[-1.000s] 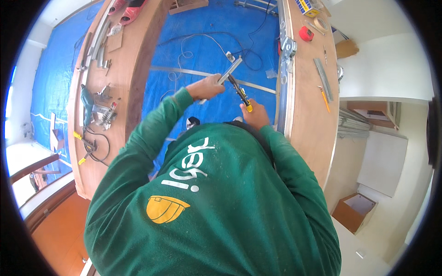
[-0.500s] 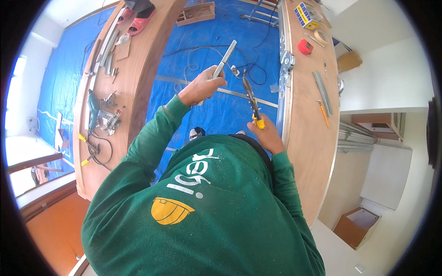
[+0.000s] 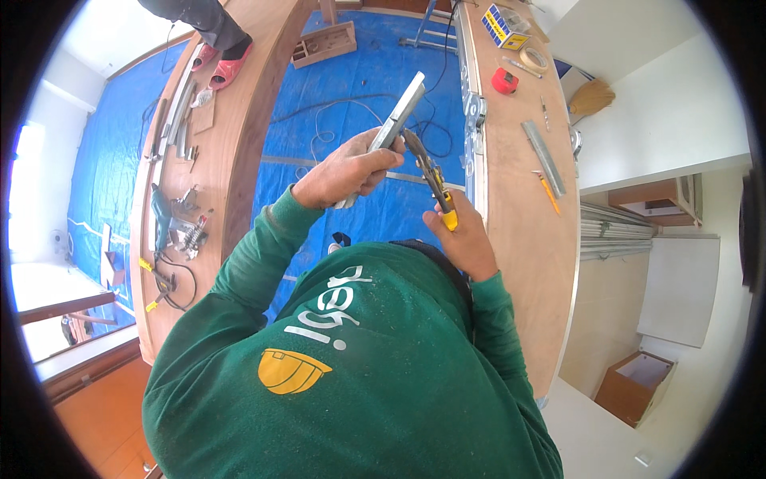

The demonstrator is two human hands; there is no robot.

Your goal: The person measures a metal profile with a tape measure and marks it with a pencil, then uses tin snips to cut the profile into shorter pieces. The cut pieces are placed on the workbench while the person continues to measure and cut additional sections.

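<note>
My left hand (image 3: pixel 347 168) grips a short grey metal channel (image 3: pixel 399 108), tilted upward to the right. My right hand (image 3: pixel 463 235) holds metal snips (image 3: pixel 431 176) by their yellow handles, with the head at the channel's right side; I cannot tell whether they touch. Below both hands is blue sheeting (image 3: pixel 295 120) on the floor, with cords lying across it.
Wooden boards flank me: the left (image 3: pixel 239 120) carries a drill (image 3: pixel 159 215), fittings and someone's trousered legs in pink slippers (image 3: pixel 230 72); the right (image 3: pixel 531 263) has a red tape measure (image 3: pixel 504 80), strips and a pencil. A wooden tray (image 3: pixel 323 44) and ladder (image 3: pixel 431 36) lie beyond.
The snips' head moved off the channel, then came back close to it. The channel in my left hand has tilted. More of the other person's legs shows at the upper left.
</note>
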